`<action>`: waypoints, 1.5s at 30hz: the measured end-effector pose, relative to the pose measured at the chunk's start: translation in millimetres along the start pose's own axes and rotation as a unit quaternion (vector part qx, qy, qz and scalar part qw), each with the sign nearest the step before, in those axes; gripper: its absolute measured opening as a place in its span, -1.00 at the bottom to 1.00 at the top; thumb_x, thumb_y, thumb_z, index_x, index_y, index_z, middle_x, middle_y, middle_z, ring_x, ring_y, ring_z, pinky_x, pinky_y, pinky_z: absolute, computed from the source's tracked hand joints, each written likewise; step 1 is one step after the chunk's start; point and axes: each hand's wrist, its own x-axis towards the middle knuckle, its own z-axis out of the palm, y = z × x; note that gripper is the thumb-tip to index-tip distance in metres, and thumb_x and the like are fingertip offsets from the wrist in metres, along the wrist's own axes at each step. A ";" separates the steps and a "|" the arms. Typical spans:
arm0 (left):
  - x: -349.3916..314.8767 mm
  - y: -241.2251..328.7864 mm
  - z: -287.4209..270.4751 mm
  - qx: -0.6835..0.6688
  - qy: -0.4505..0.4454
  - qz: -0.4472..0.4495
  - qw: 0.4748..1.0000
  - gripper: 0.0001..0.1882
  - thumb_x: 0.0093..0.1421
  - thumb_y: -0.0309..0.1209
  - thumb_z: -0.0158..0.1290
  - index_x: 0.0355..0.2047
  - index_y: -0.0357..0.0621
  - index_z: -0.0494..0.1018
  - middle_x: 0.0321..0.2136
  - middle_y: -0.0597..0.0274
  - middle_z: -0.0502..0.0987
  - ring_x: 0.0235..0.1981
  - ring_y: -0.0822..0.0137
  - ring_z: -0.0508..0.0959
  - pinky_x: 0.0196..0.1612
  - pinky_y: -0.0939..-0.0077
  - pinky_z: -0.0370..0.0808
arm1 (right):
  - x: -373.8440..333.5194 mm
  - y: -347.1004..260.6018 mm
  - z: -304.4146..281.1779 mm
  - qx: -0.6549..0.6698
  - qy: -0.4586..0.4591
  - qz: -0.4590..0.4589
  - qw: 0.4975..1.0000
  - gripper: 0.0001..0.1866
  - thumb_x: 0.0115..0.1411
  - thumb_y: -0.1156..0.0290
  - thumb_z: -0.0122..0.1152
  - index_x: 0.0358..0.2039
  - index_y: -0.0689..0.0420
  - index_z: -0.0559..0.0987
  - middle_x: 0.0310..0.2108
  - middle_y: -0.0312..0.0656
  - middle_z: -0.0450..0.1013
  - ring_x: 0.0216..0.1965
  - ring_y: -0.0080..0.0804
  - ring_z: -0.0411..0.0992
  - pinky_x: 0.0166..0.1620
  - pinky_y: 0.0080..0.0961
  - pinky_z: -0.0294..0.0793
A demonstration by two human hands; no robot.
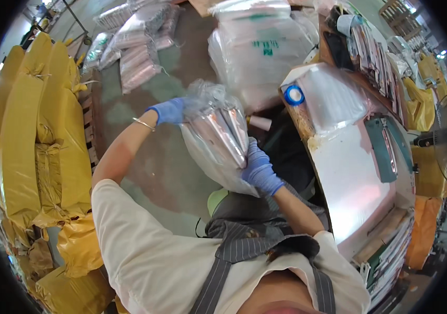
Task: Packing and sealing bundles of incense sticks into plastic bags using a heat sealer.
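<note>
A clear plastic bag (207, 149) hangs in front of my body, with several shiny pinkish packs (221, 133) inside it. My left hand (171, 111), in a blue knit glove, is closed at the bag's upper left side; its fingertips are partly hidden by the plastic. Lower on the right side, my right hand (260, 167), gloved alike, grips the bag and the packs' lower end. The bag's top is bunched and crumpled. Just beyond my right hand lies a pale cone-shaped spool (259, 123).
Yellow wrapped bundles (19, 146) stand at the left. Stacked clear bags (265, 57) and wrapped pink packs (137, 65) lie ahead. To the right, a white-topped table (349, 178) carries a blue tape roll (294, 95), more plastic bags (333, 99) and a green tool (383, 149). A fan (445, 141) stands beyond.
</note>
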 end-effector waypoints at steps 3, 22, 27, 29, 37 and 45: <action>-34.3 83.3 -3.2 0.112 -0.012 -0.045 0.993 -0.43 -0.19 -0.60 0.09 -0.07 -0.13 0.31 -0.21 0.08 0.43 -0.19 0.30 0.41 -0.08 0.44 0.35 | -0.3 -4.6 -2.2 -0.095 0.010 -0.055 0.994 0.13 -0.38 0.22 0.38 0.17 0.23 -0.08 -0.02 0.22 0.18 -0.11 0.15 0.29 -0.06 -0.19 0.33; -54.5 68.7 9.8 0.267 0.029 -0.190 0.944 -0.26 -0.06 -0.46 0.00 0.17 -0.19 0.00 0.09 -0.11 0.20 -0.01 0.05 0.35 -0.03 0.21 0.31 | 93.4 -63.6 55.2 0.002 0.098 -0.107 0.989 -0.49 0.09 0.14 -0.02 -0.04 0.24 0.34 -0.22 0.16 0.39 -0.14 0.02 0.35 -0.03 -0.24 0.26; 2.2 63.5 33.8 0.442 0.266 -0.167 0.840 -0.40 -0.05 -0.36 0.04 0.04 -0.19 0.17 -0.02 -0.06 0.30 -0.16 0.02 0.42 -0.14 0.18 0.35 | -61.0 57.9 67.3 0.200 0.420 0.033 0.885 -0.55 -0.06 0.60 0.01 -0.07 0.24 0.29 -0.18 0.05 0.33 -0.19 -0.21 0.37 -0.08 -0.42 0.36; 17.2 46.7 40.8 0.405 0.296 -0.212 0.839 -0.49 -0.06 -0.33 0.04 -0.05 -0.17 0.28 -0.08 -0.04 0.36 -0.21 0.00 0.44 -0.15 0.17 0.36 | -62.3 47.4 71.8 0.302 0.334 0.144 0.881 -0.58 -0.07 0.60 0.02 -0.11 0.22 0.32 -0.28 -0.02 0.37 -0.28 -0.27 0.40 -0.17 -0.48 0.39; -154.0 8.9 53.3 -0.093 0.387 -0.312 0.863 -0.87 -0.13 -0.54 0.01 -0.52 -0.28 0.50 -0.59 0.21 0.51 -0.61 0.42 0.46 -0.53 0.46 0.39 | 0.1 34.8 -21.5 0.194 0.284 -0.186 0.920 -0.94 -0.09 0.67 -0.01 -0.58 0.25 0.44 -0.73 -0.22 0.33 -0.60 -0.67 0.26 -0.50 -0.64 0.30; -296.5 141.9 229.9 -0.083 0.744 -0.280 0.601 -0.83 0.08 -0.38 0.00 -0.40 -0.25 0.39 -0.57 0.24 0.45 -0.57 0.42 0.45 -0.50 0.55 0.40 | -16.6 -52.2 -1.1 0.135 0.181 -0.449 0.864 -0.93 -0.10 0.67 0.04 -0.57 0.23 0.43 -0.70 -0.07 0.33 -0.68 -0.24 0.34 -0.58 -0.50 0.28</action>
